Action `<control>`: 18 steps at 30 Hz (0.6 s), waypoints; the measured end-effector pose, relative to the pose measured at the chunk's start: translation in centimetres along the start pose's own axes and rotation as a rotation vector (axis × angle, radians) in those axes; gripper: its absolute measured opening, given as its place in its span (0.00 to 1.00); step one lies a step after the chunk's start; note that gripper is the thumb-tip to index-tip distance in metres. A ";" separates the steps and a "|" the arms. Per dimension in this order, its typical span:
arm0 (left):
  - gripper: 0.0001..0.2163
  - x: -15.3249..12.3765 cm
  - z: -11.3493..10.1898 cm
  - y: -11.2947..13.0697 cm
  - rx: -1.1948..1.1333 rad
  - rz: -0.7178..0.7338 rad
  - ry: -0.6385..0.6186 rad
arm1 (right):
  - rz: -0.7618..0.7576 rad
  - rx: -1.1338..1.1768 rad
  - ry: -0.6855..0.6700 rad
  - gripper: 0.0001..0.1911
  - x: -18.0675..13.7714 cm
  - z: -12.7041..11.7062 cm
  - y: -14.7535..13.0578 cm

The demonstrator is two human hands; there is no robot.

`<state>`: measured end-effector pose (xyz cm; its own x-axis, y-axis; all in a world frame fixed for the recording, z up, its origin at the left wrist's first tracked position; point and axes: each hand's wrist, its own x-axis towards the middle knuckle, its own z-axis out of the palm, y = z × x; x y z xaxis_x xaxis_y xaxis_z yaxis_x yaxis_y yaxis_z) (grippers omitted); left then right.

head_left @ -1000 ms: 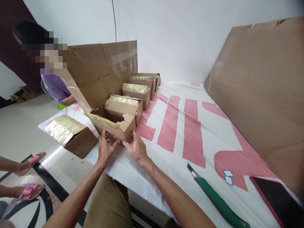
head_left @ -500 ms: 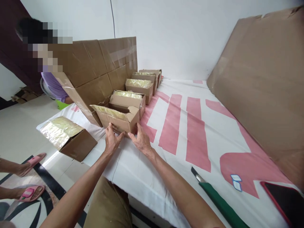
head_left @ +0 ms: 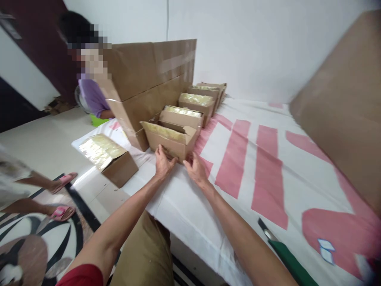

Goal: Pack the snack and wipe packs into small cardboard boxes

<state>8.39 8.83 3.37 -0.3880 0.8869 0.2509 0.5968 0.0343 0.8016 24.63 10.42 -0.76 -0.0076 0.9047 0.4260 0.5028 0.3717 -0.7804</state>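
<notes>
An open-topped cardboard box [head_left: 171, 147] stands at the near end of a row on the cloth-covered table. My left hand [head_left: 163, 163] grips the lower part of its near side, thumb toward the bottom corner. At that same corner my right hand [head_left: 196, 169] holds the box from the right, its fingers partly hidden along the side. Directly behind is another cardboard box [head_left: 181, 118] with shiny yellowish tape on top. To the left, a separate taped box [head_left: 120, 171] sits by the table edge.
More boxes [head_left: 196, 107] continue toward the wall beside a tall cardboard stack [head_left: 131, 89]. A green-handled utility knife [head_left: 287, 258] lies at the near right, and a large cardboard panel [head_left: 345, 111] leans at the right. A person in purple [head_left: 93, 95] is behind the stack; another's sandalled feet [head_left: 63, 213] show at left.
My view has turned left, so the scene sits further right and the phone at the right is no longer visible. Both hands stay on the near box.
</notes>
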 end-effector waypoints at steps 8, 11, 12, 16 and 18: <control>0.19 -6.9 -14.6 0.9 -0.015 0.674 -0.123 | -0.037 0.056 -0.023 0.16 -4.7 -0.6 -3.2; 0.18 -4.3 -22.5 -1.0 0.050 0.557 0.241 | -0.130 0.100 -0.146 0.13 -5.4 2.7 -6.9; 0.19 -2.4 -24.7 -2.2 0.060 0.452 0.348 | -0.158 0.116 -0.187 0.14 -5.4 4.2 -8.3; 0.27 5.9 -29.4 -8.1 -0.183 -0.092 0.551 | -0.206 0.189 -0.309 0.31 -4.5 10.5 -13.8; 0.25 8.4 -29.6 -10.4 -0.402 -0.305 0.520 | -0.169 0.260 -0.339 0.39 -4.2 12.8 -15.9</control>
<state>-21.89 2.28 13.20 -0.8396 0.5275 0.1295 0.1429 -0.0156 0.9896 5.65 3.41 4.01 -0.3755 0.8276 0.4173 0.2368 0.5209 -0.8201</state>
